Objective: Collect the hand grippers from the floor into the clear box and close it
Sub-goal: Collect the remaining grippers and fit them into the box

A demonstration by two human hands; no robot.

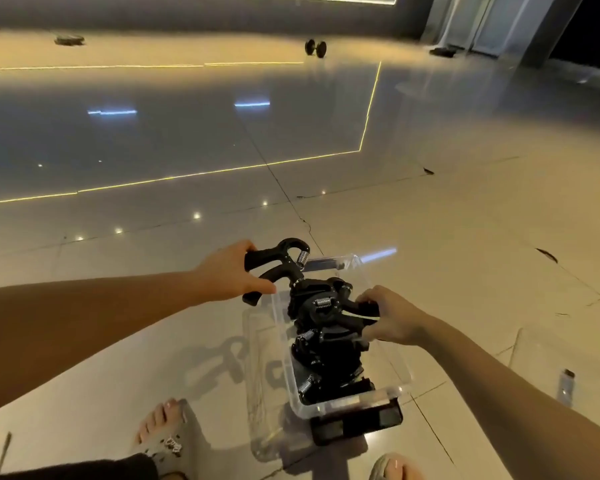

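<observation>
A clear plastic box (392, 348) stands on the tiled floor in front of me, with several black hand grippers (326, 355) with silver springs piled inside. My left hand (231, 273) holds one black hand gripper (274, 263) by its handles, just above the box's far left corner. My right hand (390, 315) reaches into the box from the right and grips the handle of the top gripper (323, 308) in the pile. The clear lid (262, 393) lies flat on the floor against the box's left side. A black latch (355, 422) shows at the near end of the box.
My two feet in sandals (167, 438) are at the bottom of the view, either side of the box. A small clear object (566, 384) lies on the floor to the right. Far off, a dumbbell (315, 47) and dark items lie near the wall.
</observation>
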